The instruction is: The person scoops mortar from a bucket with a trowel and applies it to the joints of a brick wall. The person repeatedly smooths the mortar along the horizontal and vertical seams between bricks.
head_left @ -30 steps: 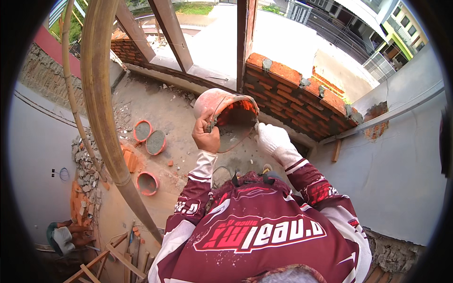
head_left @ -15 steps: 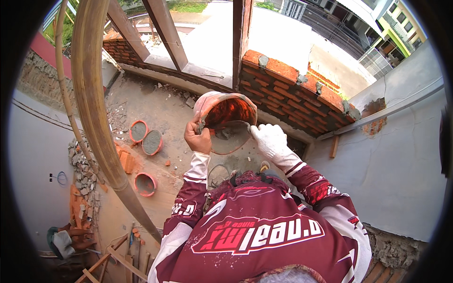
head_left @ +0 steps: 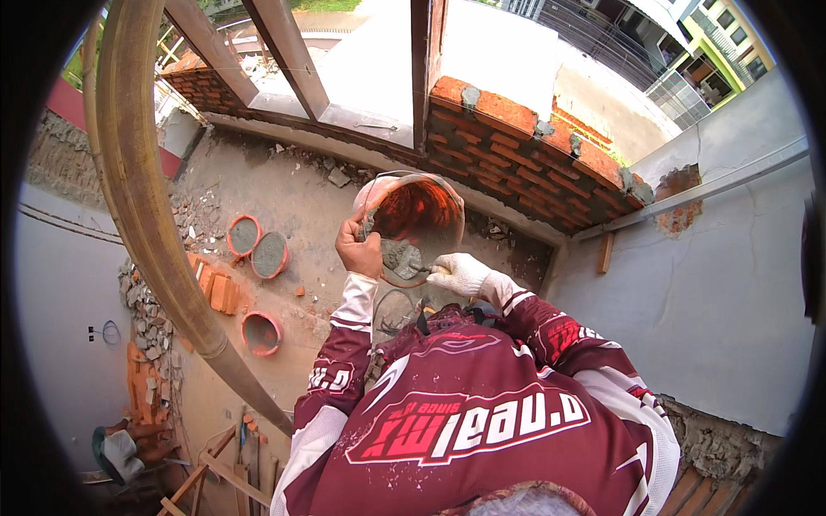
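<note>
Head view: looking down on a tipped round bucket (head_left: 417, 206), held in front of the body, near a low brick wall (head_left: 508, 163) with rough mortar joints. Made of reddish plastic, dusty and pale outside, glowing orange within. Mouth turned toward the body and slightly right; long axis running from the base, on the window side, back toward the wearer. Cannot tell whether touching the floor (head_left: 318, 361). At the left rim: bare left hand (head_left: 360, 248), with fingers gripping the edge. Opposite: right hand (head_left: 462, 275) in a white knitted glove, with fingers closed around a trowel-like tool (head_left: 430, 268). Set nearly crosswise, pointing left toward lumpy grey mortar (head_left: 400, 258) at the lower mouth; blade outline too blurred to trace. Farther left: three round reddish tubs (head_left: 265, 349) with grey, matte contents, block-shaped orange bricks (head_left: 224, 294), angular rubble (head_left: 146, 318), and a smooth brown bowed pole (head_left: 129, 163).
</note>
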{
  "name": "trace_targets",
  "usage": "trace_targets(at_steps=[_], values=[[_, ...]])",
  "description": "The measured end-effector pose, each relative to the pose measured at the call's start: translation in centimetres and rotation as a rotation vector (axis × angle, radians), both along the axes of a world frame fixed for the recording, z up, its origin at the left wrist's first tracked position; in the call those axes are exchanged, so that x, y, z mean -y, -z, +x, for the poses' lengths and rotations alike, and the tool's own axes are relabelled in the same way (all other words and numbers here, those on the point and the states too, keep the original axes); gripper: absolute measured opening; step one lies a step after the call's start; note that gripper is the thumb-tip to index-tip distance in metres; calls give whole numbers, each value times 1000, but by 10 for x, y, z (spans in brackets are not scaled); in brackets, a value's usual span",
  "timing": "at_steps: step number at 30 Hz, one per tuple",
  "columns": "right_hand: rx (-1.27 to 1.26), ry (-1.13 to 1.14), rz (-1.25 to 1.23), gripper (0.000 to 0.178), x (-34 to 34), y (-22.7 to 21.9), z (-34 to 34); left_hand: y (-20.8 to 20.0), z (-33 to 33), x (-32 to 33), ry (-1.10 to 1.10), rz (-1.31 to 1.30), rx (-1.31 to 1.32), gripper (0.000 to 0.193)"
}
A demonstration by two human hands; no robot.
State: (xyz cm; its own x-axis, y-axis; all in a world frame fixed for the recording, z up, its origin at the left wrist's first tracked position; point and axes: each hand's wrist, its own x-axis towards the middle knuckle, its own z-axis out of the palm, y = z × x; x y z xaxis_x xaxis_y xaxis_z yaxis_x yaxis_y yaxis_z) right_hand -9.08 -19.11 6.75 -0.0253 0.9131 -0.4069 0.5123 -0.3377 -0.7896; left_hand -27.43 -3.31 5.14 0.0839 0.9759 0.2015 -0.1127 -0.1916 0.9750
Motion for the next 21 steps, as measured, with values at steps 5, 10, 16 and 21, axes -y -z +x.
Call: trace_targets(at_steps=[5,10,16,21], values=[[-504,208,-288,29,26,-1,18,31,0,15,-117,-294,56,30],[37,130,-107,39,40,12,62,76,15,48,-307,-506,13,26],[334,139,-188,40,43,52,139,160,20,92,-484,-723,-83,27],[400,85,-180,35,37,136,189,231,23,140,-572,-820,-141,27]])
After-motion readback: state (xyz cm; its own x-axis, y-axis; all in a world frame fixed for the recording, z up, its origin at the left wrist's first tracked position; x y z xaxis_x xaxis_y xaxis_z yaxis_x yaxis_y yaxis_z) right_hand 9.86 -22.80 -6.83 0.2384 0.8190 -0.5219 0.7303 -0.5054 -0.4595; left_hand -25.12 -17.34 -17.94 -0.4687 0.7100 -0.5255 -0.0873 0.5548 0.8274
